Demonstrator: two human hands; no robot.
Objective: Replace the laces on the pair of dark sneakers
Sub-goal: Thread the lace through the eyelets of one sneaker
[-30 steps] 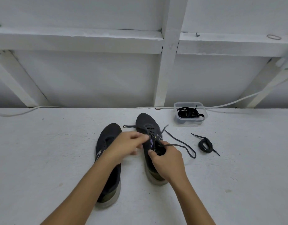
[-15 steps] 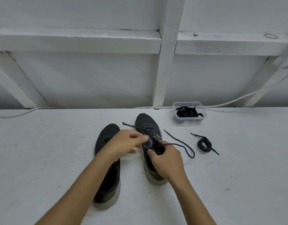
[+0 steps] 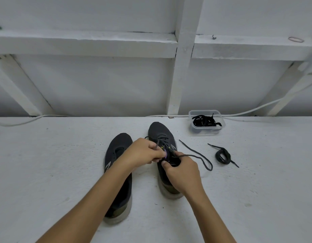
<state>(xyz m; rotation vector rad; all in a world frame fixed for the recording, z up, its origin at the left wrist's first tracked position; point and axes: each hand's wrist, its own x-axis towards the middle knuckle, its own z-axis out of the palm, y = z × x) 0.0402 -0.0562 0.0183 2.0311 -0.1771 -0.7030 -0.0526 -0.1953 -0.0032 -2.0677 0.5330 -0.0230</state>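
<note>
Two dark sneakers stand side by side on the white surface, toes pointing away. The left sneaker [image 3: 119, 149] has no lace. The right sneaker [image 3: 160, 132] carries a dark lace [image 3: 197, 156] through its eyelets. My left hand [image 3: 143, 153] pinches one lace end above the tongue. My right hand [image 3: 183, 171] grips the collar and top eyelets, holding the other lace end, which loops out to the right on the surface. The sneaker's opening is partly hidden by both hands.
A coiled black lace [image 3: 222, 156] lies to the right of the shoes. Behind it a clear plastic tub [image 3: 207, 131] holds more black laces. A white cable [image 3: 257, 108] runs along the base of the white framed wall.
The loose lace end on the left of the right sneaker has been drawn in under my left hand. Both hands sit closer together over the eyelets.
</note>
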